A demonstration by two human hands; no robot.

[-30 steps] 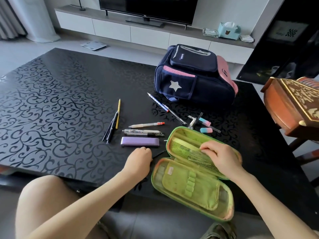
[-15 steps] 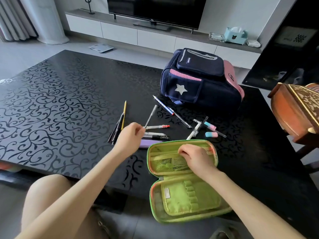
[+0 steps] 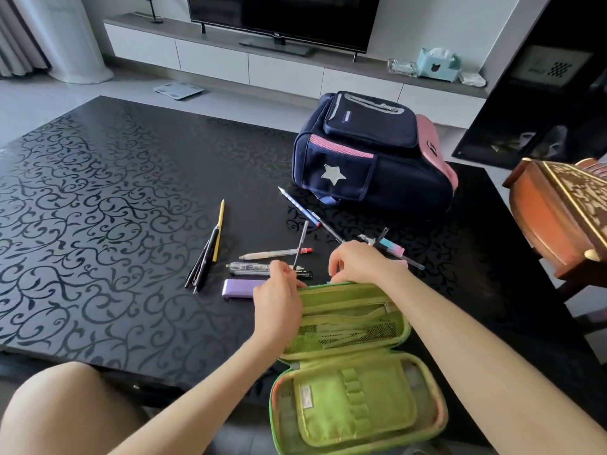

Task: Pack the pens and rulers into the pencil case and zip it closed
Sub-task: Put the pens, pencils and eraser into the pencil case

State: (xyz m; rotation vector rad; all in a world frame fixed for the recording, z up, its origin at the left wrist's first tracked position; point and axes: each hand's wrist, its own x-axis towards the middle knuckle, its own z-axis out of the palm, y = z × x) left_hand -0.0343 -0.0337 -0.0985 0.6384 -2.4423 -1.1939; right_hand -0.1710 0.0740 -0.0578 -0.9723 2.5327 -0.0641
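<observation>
The green pencil case (image 3: 354, 405) lies open at the table's near edge, with its near half hanging over that edge. Pale flat items show through the mesh pocket (image 3: 358, 333) in its far half. My left hand (image 3: 279, 300) grips the far half's left corner. Curled over the far rim, my right hand (image 3: 358, 264) pinches it. Beyond the case lie two clear pens (image 3: 249, 268), a cream pen with a red cap (image 3: 276, 253), a purple box (image 3: 239, 288), black pens (image 3: 203, 261), a yellow pencil (image 3: 219, 228), a blue pencil (image 3: 299, 206) and a pink-and-blue pen (image 3: 392, 247).
A navy and pink backpack (image 3: 371, 156) lies on the black patterned table (image 3: 98, 208) behind the pens. A carved wooden chair (image 3: 558, 218) stands at the right edge. My bare knee (image 3: 65, 412) is below the table's near edge. A TV unit is behind.
The case has turned so its far half lies squarer to me. My left hand moved right from the pens to the case's corner. My right hand moved from inside the case up to its far rim.
</observation>
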